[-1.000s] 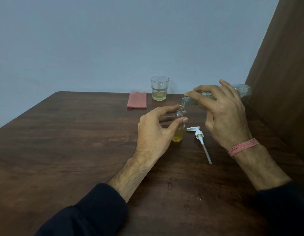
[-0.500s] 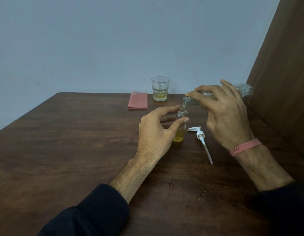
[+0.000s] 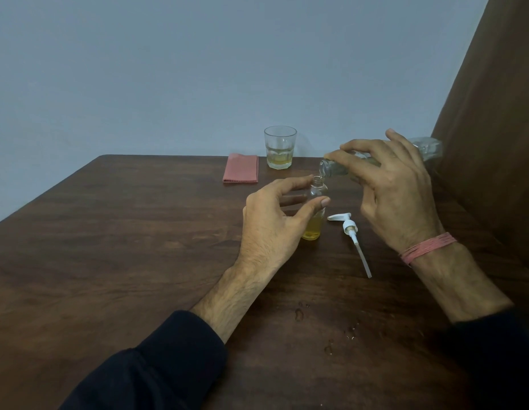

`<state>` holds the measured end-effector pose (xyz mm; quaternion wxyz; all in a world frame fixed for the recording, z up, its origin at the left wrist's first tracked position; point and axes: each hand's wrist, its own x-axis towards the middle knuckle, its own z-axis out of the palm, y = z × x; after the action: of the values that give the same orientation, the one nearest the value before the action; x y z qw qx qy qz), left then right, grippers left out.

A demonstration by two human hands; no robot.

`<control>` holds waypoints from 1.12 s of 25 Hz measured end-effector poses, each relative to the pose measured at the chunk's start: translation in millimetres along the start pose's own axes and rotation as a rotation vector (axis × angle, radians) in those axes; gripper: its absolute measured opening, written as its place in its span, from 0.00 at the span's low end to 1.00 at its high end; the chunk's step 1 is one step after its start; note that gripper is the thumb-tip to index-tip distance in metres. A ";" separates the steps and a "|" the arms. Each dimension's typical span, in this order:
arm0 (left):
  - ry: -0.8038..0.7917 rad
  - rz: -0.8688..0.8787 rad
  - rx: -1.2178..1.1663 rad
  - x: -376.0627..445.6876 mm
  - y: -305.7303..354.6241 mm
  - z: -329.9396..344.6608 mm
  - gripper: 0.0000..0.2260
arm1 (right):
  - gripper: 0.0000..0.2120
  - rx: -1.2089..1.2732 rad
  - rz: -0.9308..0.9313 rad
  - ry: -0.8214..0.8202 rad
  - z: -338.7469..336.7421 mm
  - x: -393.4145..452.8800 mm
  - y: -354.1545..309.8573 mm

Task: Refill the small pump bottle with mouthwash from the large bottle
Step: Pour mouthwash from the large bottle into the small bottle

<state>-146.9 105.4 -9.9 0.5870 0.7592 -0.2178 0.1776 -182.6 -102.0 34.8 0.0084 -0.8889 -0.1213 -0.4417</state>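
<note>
From the head camera I see my left hand (image 3: 272,223) curled around the small bottle (image 3: 316,208), upright on the table (image 3: 124,232). My right hand (image 3: 396,190) grips the large bottle (image 3: 426,149), tipped over its mouth. The pump (image 3: 350,229) lies just right; a glass (image 3: 280,147) and pink cloth (image 3: 241,168) sit behind.

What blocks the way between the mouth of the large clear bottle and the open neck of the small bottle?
Nothing visible: the large clear bottle tilts just above the small bottle, whose white pump lies aside.
</note>
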 end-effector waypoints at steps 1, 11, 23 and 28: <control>0.000 0.000 0.000 0.0 0.3 -0.2 0.22 | 0.35 0.003 0.000 0.000 0.2 -0.2 0.0; -0.004 0.005 0.006 -0.6 1.6 -0.2 0.22 | 0.34 -0.001 0.000 0.001 0.6 -0.3 0.2; -0.004 0.001 0.009 -1.9 0.5 -1.5 0.22 | 0.34 0.013 0.006 0.006 -0.1 -0.8 -0.7; -0.004 -0.012 0.012 -1.8 1.6 -0.9 0.23 | 0.35 0.020 0.011 0.008 -1.2 -0.6 0.2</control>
<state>-149.3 106.1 -9.3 0.5830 0.7645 -0.2134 0.1738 -183.8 -102.5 35.0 0.0199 -0.8876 -0.1207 -0.4440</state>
